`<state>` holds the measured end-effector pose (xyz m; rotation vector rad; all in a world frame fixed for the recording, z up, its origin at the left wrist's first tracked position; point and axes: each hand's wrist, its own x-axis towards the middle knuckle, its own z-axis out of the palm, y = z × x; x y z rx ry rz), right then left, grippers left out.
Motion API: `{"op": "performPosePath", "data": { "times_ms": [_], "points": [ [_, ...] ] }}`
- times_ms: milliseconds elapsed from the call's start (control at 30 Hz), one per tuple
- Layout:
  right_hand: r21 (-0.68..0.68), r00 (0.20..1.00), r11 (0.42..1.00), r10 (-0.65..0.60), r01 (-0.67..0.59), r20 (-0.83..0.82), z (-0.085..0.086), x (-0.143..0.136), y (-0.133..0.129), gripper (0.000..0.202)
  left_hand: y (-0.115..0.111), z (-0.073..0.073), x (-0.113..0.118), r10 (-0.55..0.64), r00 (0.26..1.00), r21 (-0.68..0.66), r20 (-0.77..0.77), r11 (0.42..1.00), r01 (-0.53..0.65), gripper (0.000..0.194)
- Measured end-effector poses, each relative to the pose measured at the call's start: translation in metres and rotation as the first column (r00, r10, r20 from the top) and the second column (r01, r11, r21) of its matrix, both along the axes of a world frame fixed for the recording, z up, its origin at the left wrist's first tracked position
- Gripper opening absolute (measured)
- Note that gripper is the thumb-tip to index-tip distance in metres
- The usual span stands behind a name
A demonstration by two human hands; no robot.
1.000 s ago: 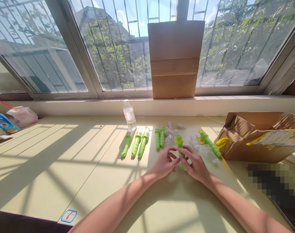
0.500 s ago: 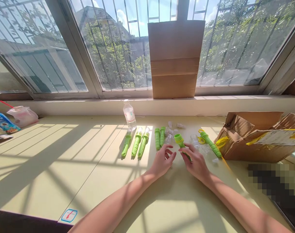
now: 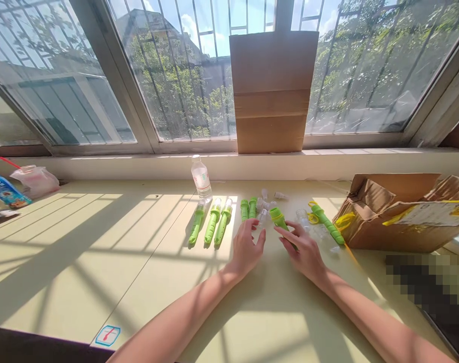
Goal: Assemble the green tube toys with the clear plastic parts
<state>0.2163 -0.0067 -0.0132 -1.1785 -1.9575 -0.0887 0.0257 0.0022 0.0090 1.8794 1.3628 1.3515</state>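
My right hand [image 3: 304, 248] grips a green plastic tube [image 3: 277, 218] with a ribbed, threaded-looking end tilted up and away from me; its lower part is hidden by my fingers. Left of it, my left hand [image 3: 248, 247] is open, thumb and fingers apart. Its fingertips are close to a clear plastic piece [image 3: 263, 217] and partly cover two green tubes [image 3: 245, 209] lying side by side. Further left, three green tubes with clear tops [image 3: 212, 222] lie in a row. To the right of my hands is another green tube [image 3: 329, 225] with a yellow cord.
More clear plastic pieces [image 3: 280, 195] are scattered behind and right of my hands. A water bottle [image 3: 201, 179] stands near the sill. At right is an open cardboard box [image 3: 410, 232]; a cardboard sheet [image 3: 272, 96] leans on the window. A blue pouch [image 3: 6, 190] lies far left.
My left hand has shifted slightly left, away from the held tube, and its thumb and fingers have spread. My right hand keeps the tube in nearly the same place.
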Motion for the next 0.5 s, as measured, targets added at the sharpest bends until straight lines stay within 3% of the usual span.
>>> {"op": "performPosePath", "data": {
  "times_ms": [367, 500],
  "points": [
    [-0.07, 1.0, 0.998, 0.012, -0.01, 0.028, 0.0, 0.001, 0.0, 0.047, 0.015, -0.001, -0.005, -0.013, 0.977, 0.14, -0.211, 0.989, 0.043, 0.02],
    [-0.079, 0.999, 0.997, 0.007, -0.004, 0.034, 0.0, 0.0, 0.0, 0.046, 0.029, 0.004, -0.008, 0.005, 0.969, 0.114, -0.249, 0.993, 0.024, 0.022]
  ]
}}
